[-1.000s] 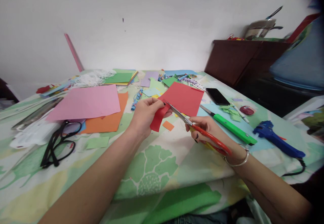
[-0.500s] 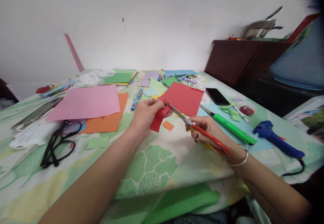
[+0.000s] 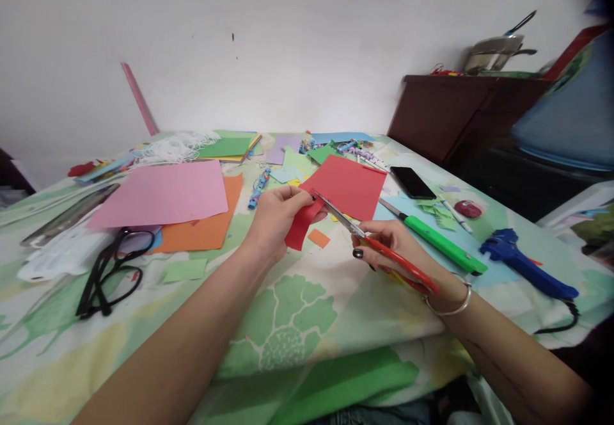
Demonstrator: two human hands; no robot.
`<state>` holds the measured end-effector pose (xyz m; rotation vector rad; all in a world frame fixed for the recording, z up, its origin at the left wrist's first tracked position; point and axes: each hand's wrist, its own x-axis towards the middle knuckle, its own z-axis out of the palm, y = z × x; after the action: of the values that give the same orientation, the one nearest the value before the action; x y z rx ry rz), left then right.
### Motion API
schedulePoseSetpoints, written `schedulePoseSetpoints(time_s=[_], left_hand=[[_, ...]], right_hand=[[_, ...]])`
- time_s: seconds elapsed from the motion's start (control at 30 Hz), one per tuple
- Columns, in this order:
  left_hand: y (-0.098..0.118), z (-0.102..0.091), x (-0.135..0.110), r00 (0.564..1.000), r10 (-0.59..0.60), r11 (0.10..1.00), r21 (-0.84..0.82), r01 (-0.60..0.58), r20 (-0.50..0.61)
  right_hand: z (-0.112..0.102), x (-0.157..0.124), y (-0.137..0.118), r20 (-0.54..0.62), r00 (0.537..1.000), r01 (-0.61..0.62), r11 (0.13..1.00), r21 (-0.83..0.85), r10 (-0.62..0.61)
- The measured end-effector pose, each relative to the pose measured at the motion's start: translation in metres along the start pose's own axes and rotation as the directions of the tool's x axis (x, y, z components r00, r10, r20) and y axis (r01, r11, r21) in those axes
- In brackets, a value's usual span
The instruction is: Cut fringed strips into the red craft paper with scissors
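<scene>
the left hand [image 3: 275,217] pinches the near edge of a red paper sheet [image 3: 350,185], held just above the middle of the table [image 3: 288,310], with a cut strip hanging below the thumb. the right hand [image 3: 391,246] is closed around red-handled scissors [image 3: 398,262], whose blades meet the sheet's near edge. a small orange scrap [image 3: 319,238] lies under the blades. a green knife [image 3: 439,242] lies just beside the right hand, with a phone [image 3: 412,183] behind it and a blue glue gun [image 3: 525,265] farther right. a pink sheet [image 3: 163,194] and black glasses [image 3: 112,271] lie well to the left.
</scene>
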<state>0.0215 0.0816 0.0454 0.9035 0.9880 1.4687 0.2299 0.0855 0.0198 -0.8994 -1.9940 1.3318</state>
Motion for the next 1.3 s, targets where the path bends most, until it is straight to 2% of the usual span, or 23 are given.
schedulePoseSetpoints(time_s=[0.53,0.87,1.3], left_hand=[[0.0002,-0.0012,-0.0008,1.000,-0.001,1.000,-0.011,0.001,-0.005],[0.0023,0.0010,-0.0022,1.000,-0.003,1.000,-0.031,0.002,-0.012],[0.0004,-0.0006,-0.0001,1.000,-0.005,1.000,-0.023,0.004,-0.018]], right_hand=[[0.0027,0.0008,-0.0011,-0.016,1.000,0.000,1.000,0.011,0.000],[-0.0024,-0.0016,-0.0047,0.023,1.000,0.017,1.000,0.004,-0.017],[-0.0025,0.0001,-0.0080,0.023,1.000,-0.022,0.999,0.041,0.022]])
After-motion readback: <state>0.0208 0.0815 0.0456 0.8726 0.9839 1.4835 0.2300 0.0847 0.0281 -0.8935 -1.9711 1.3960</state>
